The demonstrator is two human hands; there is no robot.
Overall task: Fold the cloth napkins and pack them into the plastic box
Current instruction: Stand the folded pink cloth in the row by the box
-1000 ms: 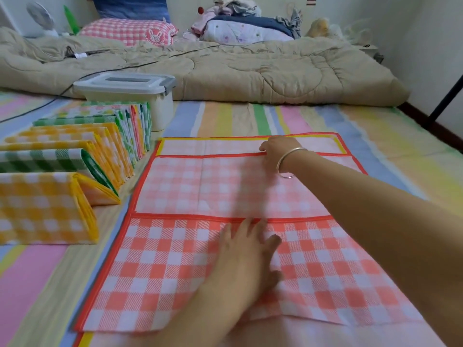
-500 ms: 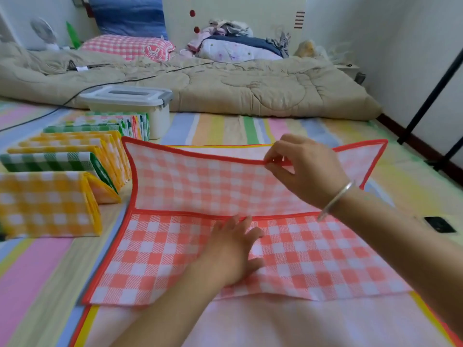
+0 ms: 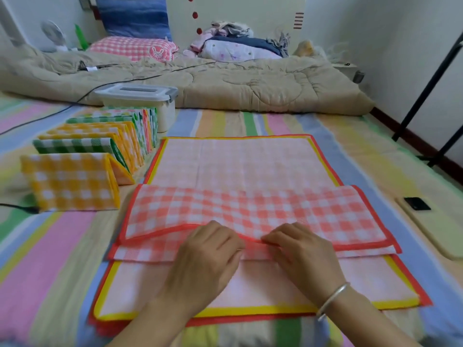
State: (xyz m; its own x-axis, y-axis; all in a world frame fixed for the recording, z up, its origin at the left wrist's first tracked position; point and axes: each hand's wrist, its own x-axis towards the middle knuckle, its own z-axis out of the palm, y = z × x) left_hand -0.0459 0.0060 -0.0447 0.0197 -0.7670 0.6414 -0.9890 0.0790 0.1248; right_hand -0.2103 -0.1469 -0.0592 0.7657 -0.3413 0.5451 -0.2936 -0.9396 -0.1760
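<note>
A red-checked napkin (image 3: 250, 211) lies folded in half across a stack of flat napkins (image 3: 240, 161) with yellow and red borders. Its two long red edges meet at the near side. My left hand (image 3: 205, 256) rests on that near edge with curled fingers. My right hand (image 3: 300, 254), with a silver bangle at the wrist, pinches the same edge beside it. A row of folded napkins (image 3: 72, 179) in yellow, green and red checks stands at the left. Behind the row sits the plastic box (image 3: 140, 96) with its lid on.
Everything lies on a pastel striped sheet (image 3: 45, 246). A beige quilt (image 3: 225, 83) with pillows and clothes runs along the back. A phone (image 3: 417, 204) rests on a pale pad at the right. Black cables cross the left side, and black stand legs lean at the far right.
My right hand brought the napkin's far edge down to the near edge, folding it in half. My left hand slid back from the middle to that near edge.
</note>
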